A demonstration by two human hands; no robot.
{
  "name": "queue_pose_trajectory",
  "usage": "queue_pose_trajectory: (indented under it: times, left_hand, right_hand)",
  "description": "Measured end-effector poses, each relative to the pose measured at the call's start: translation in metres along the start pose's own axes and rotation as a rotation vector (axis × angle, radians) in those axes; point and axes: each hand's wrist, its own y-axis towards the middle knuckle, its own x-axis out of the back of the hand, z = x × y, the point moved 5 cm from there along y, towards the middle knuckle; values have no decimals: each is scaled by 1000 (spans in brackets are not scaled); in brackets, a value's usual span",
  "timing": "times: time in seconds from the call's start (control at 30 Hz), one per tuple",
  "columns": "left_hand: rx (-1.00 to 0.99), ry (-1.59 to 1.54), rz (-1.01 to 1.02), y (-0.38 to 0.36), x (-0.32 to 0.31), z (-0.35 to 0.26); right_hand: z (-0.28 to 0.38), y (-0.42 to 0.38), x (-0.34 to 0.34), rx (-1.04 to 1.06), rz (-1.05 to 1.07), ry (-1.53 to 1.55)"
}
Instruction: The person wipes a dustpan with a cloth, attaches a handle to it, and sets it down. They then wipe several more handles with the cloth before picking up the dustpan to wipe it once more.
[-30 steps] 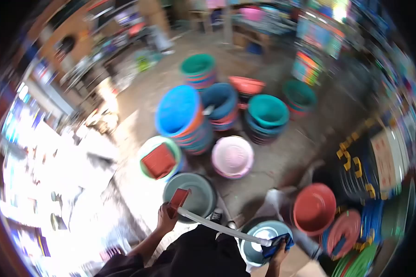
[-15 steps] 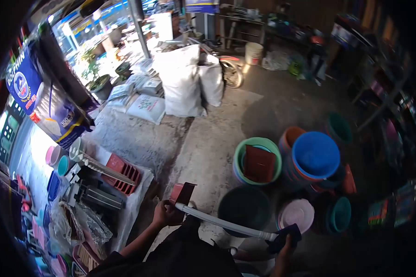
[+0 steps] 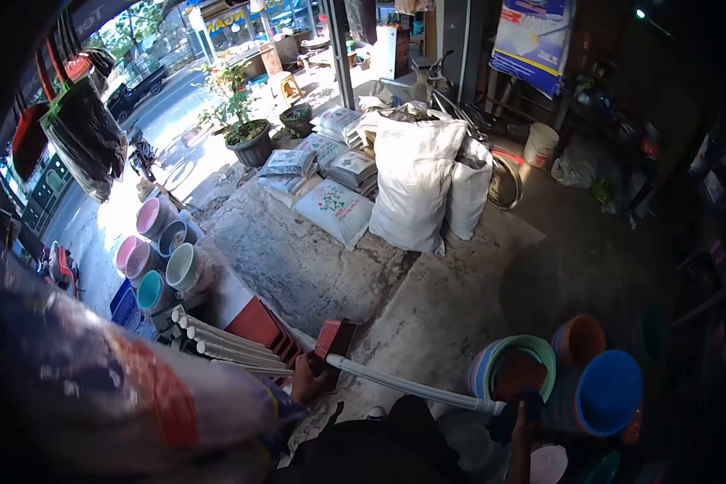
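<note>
My left hand (image 3: 308, 381) is closed on the red pan end of a long-handled dustpan (image 3: 336, 337). From the pan, its pale handle (image 3: 415, 388) slopes down to the right in front of my body. My right hand (image 3: 521, 440) is closed on a dark cloth (image 3: 515, 410) at the handle's ribbed far end; the cloth covers whatever the fingers touch beneath it. More red dustpans (image 3: 260, 324) and a bundle of pale poles (image 3: 232, 345) lie just left of my left hand.
Nested tubs, one blue (image 3: 609, 391) and one green-rimmed (image 3: 550, 367), stand at right. Large white sacks (image 3: 415, 181) are ahead on the concrete floor. Small pails (image 3: 184, 269) stand at left, and a blurred printed package (image 3: 137, 387) hangs close at lower left.
My view has turned left and up, so the sacks and tubs sit farther right. The printed package now looms closer at lower left. Both hands keep their hold on the dustpan and cloth.
</note>
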Motion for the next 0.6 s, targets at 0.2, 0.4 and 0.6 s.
queue_pose_trajectory:
  times: [0.2, 0.4, 0.6]
  left_hand:
    - [247, -107, -62, 70, -7, 21]
    - [438, -121, -367, 130, -5, 40]
    - [616, -297, -734, 168, 17, 11]
  right_hand:
    - [21, 129, -106, 156, 116, 169]
    - [92, 310, -292, 72, 384, 390]
    - [352, 376, -450, 485, 1003, 403]
